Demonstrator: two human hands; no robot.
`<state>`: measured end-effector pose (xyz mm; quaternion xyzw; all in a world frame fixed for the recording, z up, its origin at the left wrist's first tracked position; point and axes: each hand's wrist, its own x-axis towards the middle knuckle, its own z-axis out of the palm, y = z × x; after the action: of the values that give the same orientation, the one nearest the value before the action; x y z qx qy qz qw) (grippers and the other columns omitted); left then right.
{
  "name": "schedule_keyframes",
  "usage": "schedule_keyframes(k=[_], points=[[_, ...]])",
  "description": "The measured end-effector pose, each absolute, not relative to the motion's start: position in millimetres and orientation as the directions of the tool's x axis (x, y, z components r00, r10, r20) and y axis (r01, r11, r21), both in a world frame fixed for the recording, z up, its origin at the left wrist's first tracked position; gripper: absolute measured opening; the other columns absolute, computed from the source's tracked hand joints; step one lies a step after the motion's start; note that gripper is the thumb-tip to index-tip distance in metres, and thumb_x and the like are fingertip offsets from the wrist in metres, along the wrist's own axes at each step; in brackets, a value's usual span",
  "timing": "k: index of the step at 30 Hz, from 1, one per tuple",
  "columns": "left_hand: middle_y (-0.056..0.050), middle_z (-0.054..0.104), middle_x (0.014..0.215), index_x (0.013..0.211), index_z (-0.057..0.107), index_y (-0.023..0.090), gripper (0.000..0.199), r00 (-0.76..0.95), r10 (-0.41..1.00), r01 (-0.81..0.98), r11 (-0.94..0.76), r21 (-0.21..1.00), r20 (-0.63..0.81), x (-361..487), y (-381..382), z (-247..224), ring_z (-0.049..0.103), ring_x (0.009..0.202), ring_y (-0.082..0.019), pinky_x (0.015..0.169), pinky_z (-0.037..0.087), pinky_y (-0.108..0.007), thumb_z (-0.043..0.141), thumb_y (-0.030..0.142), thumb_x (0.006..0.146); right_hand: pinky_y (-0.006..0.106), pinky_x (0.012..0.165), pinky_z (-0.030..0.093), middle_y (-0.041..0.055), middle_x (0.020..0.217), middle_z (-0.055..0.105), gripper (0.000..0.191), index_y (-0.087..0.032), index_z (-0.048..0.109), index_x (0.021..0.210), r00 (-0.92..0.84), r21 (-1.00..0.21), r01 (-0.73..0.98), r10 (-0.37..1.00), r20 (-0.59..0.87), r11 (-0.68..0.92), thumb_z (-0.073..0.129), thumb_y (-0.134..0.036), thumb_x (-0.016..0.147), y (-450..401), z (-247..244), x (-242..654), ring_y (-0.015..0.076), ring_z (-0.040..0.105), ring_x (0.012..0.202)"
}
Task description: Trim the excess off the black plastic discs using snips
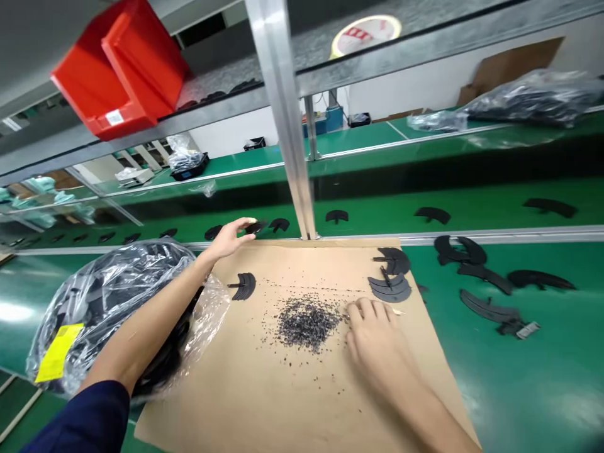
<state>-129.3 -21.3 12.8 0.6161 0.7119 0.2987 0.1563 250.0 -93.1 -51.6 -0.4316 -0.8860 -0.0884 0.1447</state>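
Note:
My left hand point(229, 239) reaches to the green belt behind the bench, its thumb and fingers around a curved black plastic part point(255, 227) that is slightly blurred. My right hand point(377, 336) rests on the brown cardboard sheet point(226, 390), fingers curled, at the right edge of a heap of tiny black pieces point(306, 322). A thin pale stick point(399, 312) pokes out past its fingers; most of it is hidden. One curved black part with a stem point(243, 286) lies on the cardboard at left, and two more point(391, 288) lie at its upper right.
A clear bag of black parts point(123, 283) with a yellow label fills the left. Several black parts point(491, 308) lie on the green bench at right; others line the belt point(377, 220). A metal post point(283, 113) rises behind the cardboard. Overhead, a shelf holds a red bin point(127, 69) and tape point(365, 34).

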Motion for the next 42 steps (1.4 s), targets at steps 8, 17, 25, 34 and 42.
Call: schedule_keyframes(k=[8, 17, 25, 34, 42], points=[[-0.010, 0.069, 0.118, 0.110, 0.067, 0.013, 0.024, -0.377, 0.926, 0.818, 0.315, 0.481, 0.034, -110.3, 40.6, -21.6, 0.065, 0.114, -0.024, 0.104, 0.051, -0.047, 0.066, 0.031, 0.094, 0.039, 0.079, 0.044, 0.0105, 0.092, 0.063, 0.005, -0.018, 0.063, 0.092, -0.526, -0.002, 0.832, 0.789, 0.318, 0.555, 0.061, -0.016, 0.088, -96.2, -52.9, 250.8, 0.0265, 0.055, 0.086], [-0.006, 0.071, 0.084, 0.087, 0.064, 0.015, 0.021, -0.387, 0.916, 0.734, 0.238, 0.636, 0.104, -73.3, 45.5, -13.7, 0.069, 0.093, -0.021, 0.090, 0.053, -0.034, 0.059, 0.033, 0.095, 0.038, 0.078, 0.051, 0.0122, 0.103, 0.063, 0.014, -0.019, 0.063, 0.107, -0.506, -0.166, 0.743, 0.706, 0.495, 0.649, 0.054, -0.023, 0.096, -93.6, -51.9, 250.1, 0.0266, 0.059, 0.095], [-0.003, 0.069, 0.079, 0.087, 0.067, 0.014, 0.025, 0.230, 0.971, 0.576, -0.192, 0.795, 0.068, -39.3, -91.1, 18.7, 0.065, 0.073, -0.014, 0.070, 0.052, -0.023, 0.064, 0.038, 0.090, 0.047, 0.091, 0.057, 0.0220, 0.132, 0.057, 0.052, -0.016, 0.041, 0.147, -0.558, -0.176, 0.500, 0.471, 0.683, 0.848, 0.054, -0.025, 0.097, -97.6, -40.5, 242.2, 0.0327, 0.059, 0.121], [-0.005, 0.074, 0.097, 0.101, 0.066, 0.018, 0.015, 0.333, 0.942, 0.737, -0.227, 0.637, -0.050, -27.9, -176.4, 1.8, 0.070, 0.088, -0.015, 0.082, 0.052, -0.021, 0.055, 0.028, 0.099, 0.036, 0.073, 0.058, 0.0070, 0.110, 0.075, 0.055, -0.028, 0.041, 0.152, -0.700, -0.226, 0.142, 0.259, 0.666, 0.964, 0.044, -0.016, 0.098, -86.8, -66.1, 235.1, 0.0235, 0.074, 0.086], [-0.016, 0.072, 0.077, 0.074, 0.067, 0.011, 0.023, -0.446, 0.892, 0.893, 0.449, -0.025, 0.070, -151.6, -205.8, 15.6, 0.071, 0.081, -0.028, 0.071, 0.051, -0.031, 0.053, 0.021, 0.090, 0.035, 0.083, 0.059, 0.0074, 0.106, 0.077, 0.043, -0.021, 0.053, 0.143, -0.604, -0.291, 0.292, 0.411, 0.682, 0.911, 0.049, -0.030, 0.101, -95.0, -52.0, 233.0, 0.0249, 0.076, 0.090]])
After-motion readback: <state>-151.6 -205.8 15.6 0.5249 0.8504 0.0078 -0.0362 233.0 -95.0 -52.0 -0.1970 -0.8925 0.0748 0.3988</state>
